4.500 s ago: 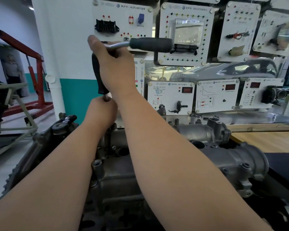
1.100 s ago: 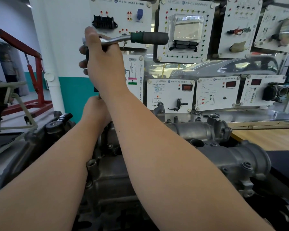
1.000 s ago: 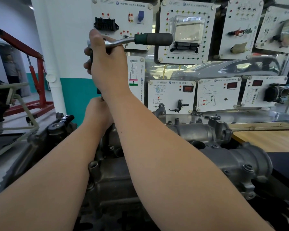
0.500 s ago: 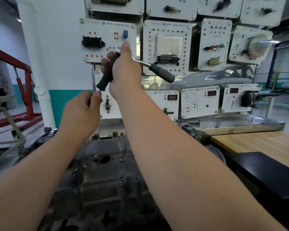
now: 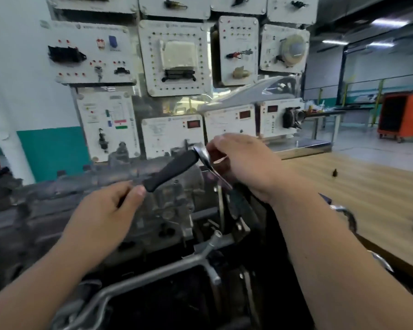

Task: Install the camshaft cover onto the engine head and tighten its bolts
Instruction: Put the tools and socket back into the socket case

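wooden bench [image 5: 358, 186], instrument panels [image 5: 177, 58], ratchet [image 5: 204, 156] over engine [image 5: 169, 210]

**Automotive training workshop**

The far wall carried white instrument panels [image 5: 174, 58] fitted with switches, connectors, indicator lamps and red digital readouts. An engine [image 5: 167, 206] sat on a tubular metal stand [image 5: 153, 270] in the near foreground, with a wooden workbench [image 5: 367, 191] at the right. Farther right, an orange tool cabinet [image 5: 403, 117] and a steel table [image 5: 332, 114] stood under ceiling strip lights [image 5: 389, 22].

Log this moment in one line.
left hand pinches black handle at lower end | right hand holds ratchet | tool tilted, above engine
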### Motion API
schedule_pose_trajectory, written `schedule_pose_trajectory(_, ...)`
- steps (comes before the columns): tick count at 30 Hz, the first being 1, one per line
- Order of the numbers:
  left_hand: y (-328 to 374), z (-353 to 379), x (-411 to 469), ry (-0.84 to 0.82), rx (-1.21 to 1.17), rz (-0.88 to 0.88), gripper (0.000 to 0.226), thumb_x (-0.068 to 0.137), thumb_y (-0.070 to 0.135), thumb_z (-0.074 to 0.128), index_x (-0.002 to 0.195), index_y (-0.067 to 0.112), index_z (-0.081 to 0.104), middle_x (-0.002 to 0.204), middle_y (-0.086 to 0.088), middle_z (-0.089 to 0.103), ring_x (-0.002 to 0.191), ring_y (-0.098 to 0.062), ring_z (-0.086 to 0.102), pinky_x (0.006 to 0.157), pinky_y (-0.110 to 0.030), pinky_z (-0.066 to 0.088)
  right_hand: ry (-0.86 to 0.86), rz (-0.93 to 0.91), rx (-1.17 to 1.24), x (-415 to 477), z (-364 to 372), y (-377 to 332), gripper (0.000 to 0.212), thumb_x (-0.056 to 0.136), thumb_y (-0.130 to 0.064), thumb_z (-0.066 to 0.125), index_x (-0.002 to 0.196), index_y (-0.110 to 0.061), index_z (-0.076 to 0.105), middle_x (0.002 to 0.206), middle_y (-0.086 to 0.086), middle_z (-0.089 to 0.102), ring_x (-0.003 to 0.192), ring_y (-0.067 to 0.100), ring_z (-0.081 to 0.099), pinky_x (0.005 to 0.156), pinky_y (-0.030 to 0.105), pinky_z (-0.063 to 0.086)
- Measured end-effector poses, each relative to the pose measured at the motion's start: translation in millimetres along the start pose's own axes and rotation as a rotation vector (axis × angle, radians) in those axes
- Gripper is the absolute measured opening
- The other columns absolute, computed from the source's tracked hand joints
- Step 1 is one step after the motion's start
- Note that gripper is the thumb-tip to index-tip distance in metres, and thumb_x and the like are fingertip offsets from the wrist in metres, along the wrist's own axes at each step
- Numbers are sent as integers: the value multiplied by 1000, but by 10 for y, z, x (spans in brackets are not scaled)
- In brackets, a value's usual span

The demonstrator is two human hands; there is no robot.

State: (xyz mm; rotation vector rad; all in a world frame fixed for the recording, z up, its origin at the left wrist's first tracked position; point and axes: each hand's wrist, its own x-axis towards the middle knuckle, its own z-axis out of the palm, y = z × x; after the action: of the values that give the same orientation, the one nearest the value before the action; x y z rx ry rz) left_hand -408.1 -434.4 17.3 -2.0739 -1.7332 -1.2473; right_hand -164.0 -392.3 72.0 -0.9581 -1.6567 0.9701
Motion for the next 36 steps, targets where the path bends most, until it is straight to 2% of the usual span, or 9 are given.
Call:
schedule_pose_trajectory(6, 905, 859, -246, -141, -221, 87, 57, 77, 66, 28, 68, 17, 54, 65, -5, 55, 55, -12, 51, 49, -30, 34, -385, 217, 700, -636, -967, 604, 30, 88, -38, 47, 72, -21, 65, 59, -1, 54, 32, 6, 36, 35, 17, 33)
schedule_pose_trajectory(11, 1595, 1570, -307, -290, -332, 167, 38, 79, 63, 33, 75, 35, 58, 58, 0, 57, 50, -9, 53, 50, -30, 38, -173, 295, 750, -1202, -1730, 864, 17, 87, -30, 48, 75, -19, 54, 50, -2, 48, 27, 6, 30, 33, 17, 24)
schedule_pose_trajectory(15, 1937, 1938, -197, -315, -309, 214, 26, 88, 53, 40, 77, 38, 59, 66, 12, 62, 62, 0, 56, 49, -15, 36, 111, 274, 672, -1596, -2445, 901, 14, 82, -32, 54, 77, -20, 60, 48, -2, 50, 27, 7, 29, 32, 18, 24)
schedule_pose_trajectory(17, 2076, 2117, -205, -294, -344, 153, 23, 94, 44, 46, 77, 41, 61, 61, 6, 62, 54, -6, 57, 47, -19, 37, 352, 239, 506, -1798, -2877, 867, 17, 91, -30, 52, 82, -19, 60, 50, 0, 54, 29, 9, 32, 33, 18, 25)
schedule_pose_trajectory(19, 2348, 2329, -302, -316, -387, 139, 26, 95, 43, 46, 75, 44, 61, 58, 8, 62, 48, -6, 54, 48, -28, 38, 523, 238, 18, -2022, -3285, 864, 18, 97, -30, 51, 87, -17, 61, 59, 5, 64, 34, 14, 42, 36, 18, 32)
schedule_pose_trajectory(22, 2937, 2673, -564, -483, -493, 141, 28, 93, 49, 44, 75, 41, 63, 56, 19, 60, 49, -3, 52, 50, -27, 34, 409, 418, -845, -2376, -3778, 926, 17, 94, -39, 54, 94, -27, 65, 81, 2, 71, 50, 15, 57, 49, 23, 44)
schedule_pose_trajectory(25, 3557, 3021, -853, -710, -695, 58, 26, 91, 54, 43, 79, 44, 64, 47, 12, 53, 48, -7, 49, 53, -29, 37, 224, 693, -1315, -2761, -4211, 1125, 27, 94, -41, 55, 114, -26, 65, 108, -2, 64, 87, 16, 56, 76, 27, 41)
schedule_pose_trajectory(29, 4179, 3318, -1131, -840, -798, -73, 24, 91, 43, 49, 80, 31, 66, 46, 13, 51, 40, -3, 46, 50, -27, 39, 299, 702, -1221, -3067, -4452, 1518, 25, 95, -39, 57, 110, -19, 59, 106, 1, 61, 90, 20, 54, 75, 31, 40)
schedule_pose_trajectory(36, 4566, 3582, -1192, -741, -588, 6, 16, 95, 40, 48, 83, 34, 57, 75, 11, 55, 66, -2, 48, 52, -19, 27, 236, 542, -1351, -2947, -4372, 1739, 19, 92, -41, 58, 96, -22, 64, 98, -1, 57, 87, 20, 54, 72, 30, 38)
